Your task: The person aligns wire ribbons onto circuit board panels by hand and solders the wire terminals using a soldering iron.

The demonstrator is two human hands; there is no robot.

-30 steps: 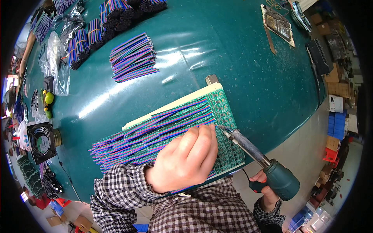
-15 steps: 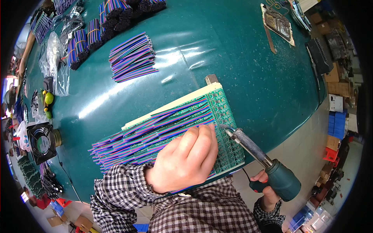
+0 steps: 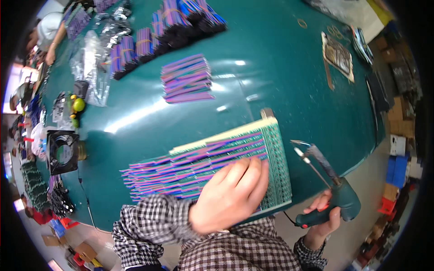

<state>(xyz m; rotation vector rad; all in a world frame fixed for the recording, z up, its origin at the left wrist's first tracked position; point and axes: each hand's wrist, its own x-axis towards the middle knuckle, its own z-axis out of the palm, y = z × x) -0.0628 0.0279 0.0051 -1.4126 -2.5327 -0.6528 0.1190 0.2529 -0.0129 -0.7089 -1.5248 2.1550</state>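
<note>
A panel of green circuit boards [image 3: 276, 167] lies at the table's near edge on a pale yellow backing [image 3: 226, 135]. Rows of red, blue, green and black striped wires [image 3: 181, 168] run leftward from it. My left hand [image 3: 233, 194] rests over the wires, its fingers bent together in a pinch on a wire at the boards' edge; the fingertips are partly hidden. My right hand [image 3: 326, 217] grips the green handle of a soldering gun [image 3: 346, 198] from below. The gun's tip and white-ended feed tube point up and left, apart from the boards.
A loose pile of cut wires [image 3: 186, 79] lies beyond the boards, with banded wire bundles [image 3: 144, 43] at the back. At the left stands a black fan [image 3: 62, 152]. A dirty tray [image 3: 338, 56] sits at the far right. A metal block [image 3: 267, 113] touches the backing's far corner.
The soldering gun has moved right, away from the boards, and its tip no longer meets them. My left hand stays at the wires. The whole view has shifted and blurred slightly.
</note>
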